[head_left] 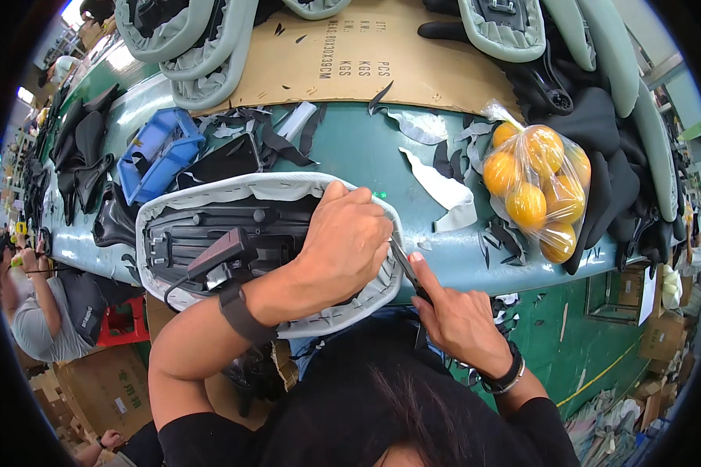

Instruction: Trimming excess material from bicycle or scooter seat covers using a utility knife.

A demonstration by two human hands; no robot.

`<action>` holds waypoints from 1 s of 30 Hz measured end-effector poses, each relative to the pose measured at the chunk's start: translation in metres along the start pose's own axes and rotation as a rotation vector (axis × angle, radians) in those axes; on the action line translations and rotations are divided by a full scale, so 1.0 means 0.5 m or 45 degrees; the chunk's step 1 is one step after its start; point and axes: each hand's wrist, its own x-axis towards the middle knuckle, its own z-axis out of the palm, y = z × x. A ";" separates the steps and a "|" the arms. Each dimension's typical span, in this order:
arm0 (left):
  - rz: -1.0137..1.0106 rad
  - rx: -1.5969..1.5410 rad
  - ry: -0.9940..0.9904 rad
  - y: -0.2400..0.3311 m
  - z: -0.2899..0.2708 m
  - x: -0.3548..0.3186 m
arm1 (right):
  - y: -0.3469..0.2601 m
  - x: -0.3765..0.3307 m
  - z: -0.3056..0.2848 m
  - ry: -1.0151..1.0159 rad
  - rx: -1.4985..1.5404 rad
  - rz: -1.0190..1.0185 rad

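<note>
An upturned padded seat (pixel 269 184) lies in front of me, its pale grey cover folded over a black plastic base (pixel 210 226) and fastened round the rim. My left hand (pixel 346 233) is closed in a fist at the seat's right end, gripping the cover's edge; the pinched bit is mostly hidden by the fingers. My right hand (pixel 463 323) holds a slim dark cutting knife (pixel 405 268), index finger stretched along it. Its blade points up to the cover beside my left fist. A dark box with a cable (pixel 222 253) sits by my left wristband (pixel 244 313).
A bag of oranges (pixel 541 187) stands to the right. Fabric scraps (pixel 444 191) and a blue plastic bin (pixel 160 156) lie on the green table. Cardboard (pixel 366 54) and more grey seats (pixel 506 27) are at the back. A co-worker (pixel 39 303) is at the left.
</note>
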 end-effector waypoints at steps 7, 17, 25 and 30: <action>0.011 -0.236 -0.016 -0.002 -0.017 -0.008 | -0.041 -0.006 -0.077 -0.581 0.936 0.743; 0.317 0.194 -0.187 -0.008 -0.023 0.017 | -0.040 -0.006 -0.052 -0.429 1.018 0.656; 0.274 0.249 -0.289 0.000 -0.006 0.003 | -0.054 0.018 -0.067 -0.533 1.235 0.893; 0.383 0.455 -0.292 0.010 -0.008 -0.016 | -0.052 0.000 -0.055 -0.516 1.264 0.873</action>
